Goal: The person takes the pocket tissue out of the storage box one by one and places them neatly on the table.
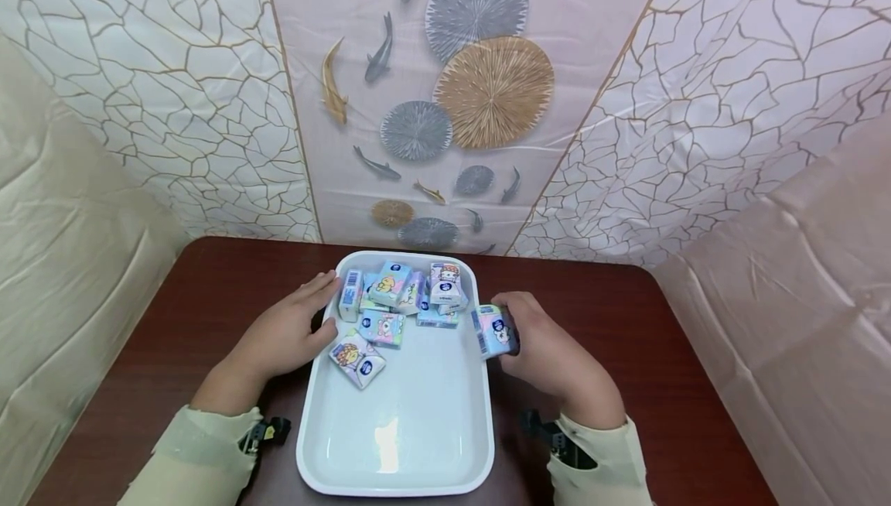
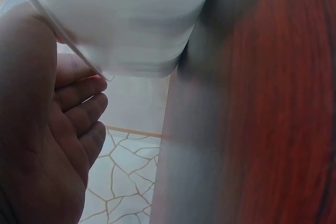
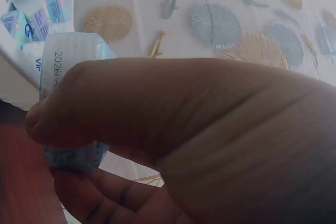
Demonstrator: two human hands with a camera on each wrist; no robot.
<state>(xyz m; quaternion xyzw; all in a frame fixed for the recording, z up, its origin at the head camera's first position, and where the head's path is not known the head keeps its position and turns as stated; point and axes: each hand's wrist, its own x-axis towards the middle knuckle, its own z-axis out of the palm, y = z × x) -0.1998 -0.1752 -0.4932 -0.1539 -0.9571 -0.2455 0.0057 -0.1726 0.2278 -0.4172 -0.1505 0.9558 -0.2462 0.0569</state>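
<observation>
The right hand (image 1: 546,343) grips a "20260" pack (image 1: 493,333) right of the tray (image 1: 445,405). The left hand (image 1: 288,332), fingers straight, touches its left rim.

Your right hand (image 1: 546,347) hides part of that pack (image 1: 493,331), your sleeves (image 1: 188,456) get cropped, and your left wrist view chops off the tray (image 2: 126,24).

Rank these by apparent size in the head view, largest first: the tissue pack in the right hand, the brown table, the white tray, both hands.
1. Brown table
2. White tray
3. Left hand and right hand: too alike to rank
4. Tissue pack
</observation>
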